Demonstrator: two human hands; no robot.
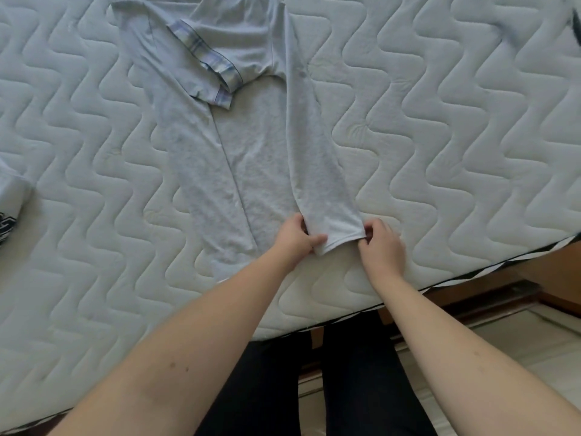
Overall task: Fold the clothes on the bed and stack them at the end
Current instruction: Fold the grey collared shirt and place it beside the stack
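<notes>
A pale grey-blue T-shirt lies lengthwise on the quilted white mattress, its sides folded inward. A sleeve with a plaid cuff lies across its upper part. The right-hand folded panel runs down to the hem near the mattress's front edge. My left hand pinches the left corner of that hem, thumb on top. My right hand pinches the hem's right corner. Both forearms reach in from below.
Another light garment with dark print lies at the far left edge of the mattress. A dark item shows at the top right corner. The mattress's front edge runs diagonally, with a wooden bed frame and pale floor beyond.
</notes>
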